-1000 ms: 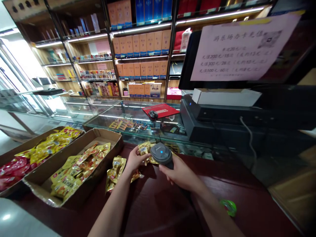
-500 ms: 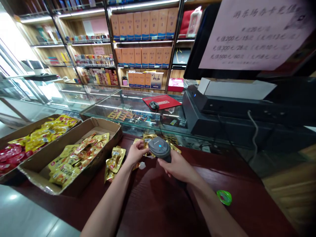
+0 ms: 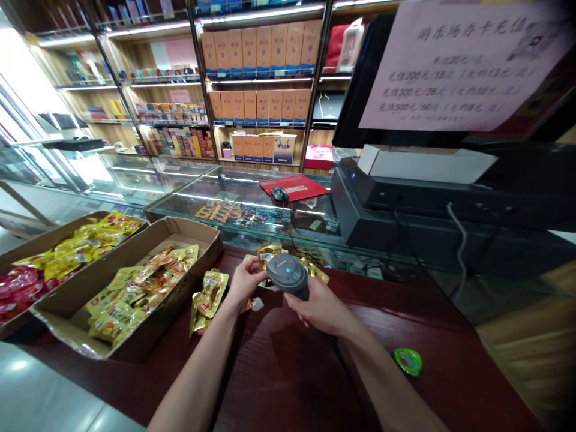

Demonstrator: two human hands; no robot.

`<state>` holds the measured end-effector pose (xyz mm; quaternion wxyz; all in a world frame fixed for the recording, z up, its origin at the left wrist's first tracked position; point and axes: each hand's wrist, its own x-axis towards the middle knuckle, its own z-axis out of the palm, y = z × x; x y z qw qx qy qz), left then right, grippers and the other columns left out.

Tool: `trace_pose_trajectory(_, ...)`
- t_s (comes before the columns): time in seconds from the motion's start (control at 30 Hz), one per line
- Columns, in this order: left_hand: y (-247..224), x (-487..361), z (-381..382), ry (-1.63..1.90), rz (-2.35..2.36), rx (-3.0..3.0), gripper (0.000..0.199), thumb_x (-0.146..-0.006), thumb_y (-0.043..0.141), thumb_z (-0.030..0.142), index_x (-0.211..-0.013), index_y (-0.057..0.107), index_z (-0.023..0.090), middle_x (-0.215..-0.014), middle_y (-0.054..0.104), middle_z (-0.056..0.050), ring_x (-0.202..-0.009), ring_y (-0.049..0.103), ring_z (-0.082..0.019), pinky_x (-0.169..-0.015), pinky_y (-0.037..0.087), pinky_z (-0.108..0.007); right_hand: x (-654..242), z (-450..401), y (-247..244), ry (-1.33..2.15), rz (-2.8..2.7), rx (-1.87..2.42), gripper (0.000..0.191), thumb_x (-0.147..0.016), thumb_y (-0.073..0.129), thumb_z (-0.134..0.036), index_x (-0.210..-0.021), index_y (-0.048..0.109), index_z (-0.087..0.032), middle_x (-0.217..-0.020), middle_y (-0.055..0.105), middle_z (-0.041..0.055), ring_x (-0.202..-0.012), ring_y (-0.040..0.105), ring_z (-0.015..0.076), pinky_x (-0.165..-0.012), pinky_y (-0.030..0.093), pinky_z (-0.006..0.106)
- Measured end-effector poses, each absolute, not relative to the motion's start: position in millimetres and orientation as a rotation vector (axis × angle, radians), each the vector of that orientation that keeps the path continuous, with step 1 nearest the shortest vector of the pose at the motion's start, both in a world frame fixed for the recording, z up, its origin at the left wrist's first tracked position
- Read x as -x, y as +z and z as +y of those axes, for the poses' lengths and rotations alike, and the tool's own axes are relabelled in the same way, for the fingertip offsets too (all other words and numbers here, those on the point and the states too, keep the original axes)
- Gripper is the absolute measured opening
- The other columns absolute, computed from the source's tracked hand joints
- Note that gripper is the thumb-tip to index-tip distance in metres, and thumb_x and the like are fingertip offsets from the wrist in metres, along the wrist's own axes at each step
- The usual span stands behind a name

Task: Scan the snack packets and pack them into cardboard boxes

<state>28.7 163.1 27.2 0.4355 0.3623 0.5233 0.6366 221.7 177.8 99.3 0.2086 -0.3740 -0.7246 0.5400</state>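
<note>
Above the counter (image 3: 279, 378), the right hand (image 3: 321, 306) holds a scanner (image 3: 286, 272).

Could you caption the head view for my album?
At a dark red counter, the right hand grips a handheld scanner while the left hand touches a gold packet.

The left hand (image 3: 245, 282) and the right hand (image 3: 318, 305) are bare, and so are the left forearm (image 3: 198, 363) and the right forearm (image 3: 382, 372), down to the lower edge of the view. Both forearms have smooth outlines, slim near the hands and broader below. The left fingers (image 3: 253, 264) look slender; nail detail is too small to tell.
</note>
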Motion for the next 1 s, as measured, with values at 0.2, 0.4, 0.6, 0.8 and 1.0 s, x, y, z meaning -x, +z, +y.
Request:
trace_pose_trajectory(0.2, 36, -32, 163, 1.525, 1.310, -1.008, 0.036, -0.064, 0.082, 0.038, -0.093, 0.073, 0.019, -0.094, 0.078, -0.005, -0.095, 0.072, -0.027, -0.085, 0.056, -0.035, -222, 178, 100, 1.506, -1.998, 1.068, 0.013, -0.080, 0.063, -0.025, -0.088, 0.053, -0.022, -0.046, 0.051, -0.0105, -0.036, 0.048, 0.0092, -0.037, 0.039, 0.019)
trace_pose_trajectory(0.4, 31, -29, 161, 1.612, 1.309, -0.892, 0.044, -0.056, 0.089, 0.036, -0.091, 0.070, 0.017, -0.090, 0.078, -0.006, -0.084, 0.073, -0.023, -0.080, 0.056, -0.033, -224, 179, 104, 1.572, -1.966, 1.082, 0.019, -0.081, 0.063, -0.033, -0.090, 0.052, -0.021, -0.048, 0.054, -0.0096, -0.037, 0.049, 0.0095, -0.038, 0.039, 0.019)
trace_pose_trajectory(0.6, 28, -27, 164, 1.683, 1.302, -0.814, 0.055, -0.050, 0.093, 0.037, -0.094, 0.068, 0.017, -0.090, 0.078, -0.007, -0.081, 0.073, -0.021, -0.080, 0.056, -0.033, -226, 178, 109, 1.515, -1.985, 1.070, 0.027, -0.079, 0.063, -0.043, -0.091, 0.053, -0.020, -0.051, 0.057, -0.0067, -0.040, 0.051, 0.0115, -0.040, 0.041, 0.022)
trace_pose_trajectory(0.8, 48, -7, 160, 1.797, 1.309, -0.836, 0.055, -0.050, 0.093, 0.039, -0.093, 0.068, 0.016, -0.092, 0.077, -0.008, -0.085, 0.072, -0.021, -0.085, 0.055, -0.033, -226, 175, 115, 1.536, -1.979, 1.089, 0.035, -0.072, 0.066, -0.052, -0.084, 0.052, -0.022, -0.046, 0.055, -0.0056, -0.037, 0.049, 0.0127, -0.041, 0.039, 0.024)
trace_pose_trajectory(1.0, 95, 54, 123, 1.935, 1.477, -0.875, 0.055, -0.054, 0.091, 0.041, -0.096, 0.067, 0.016, -0.087, 0.077, -0.006, -0.076, 0.071, -0.018, -0.076, 0.055, -0.030, -223, 178, 99, 1.473, -1.974, 1.064, 0.039, -0.072, 0.066, -0.056, -0.084, 0.053, -0.022, -0.048, 0.056, -0.0050, -0.038, 0.050, 0.0133, -0.040, 0.039, 0.025)
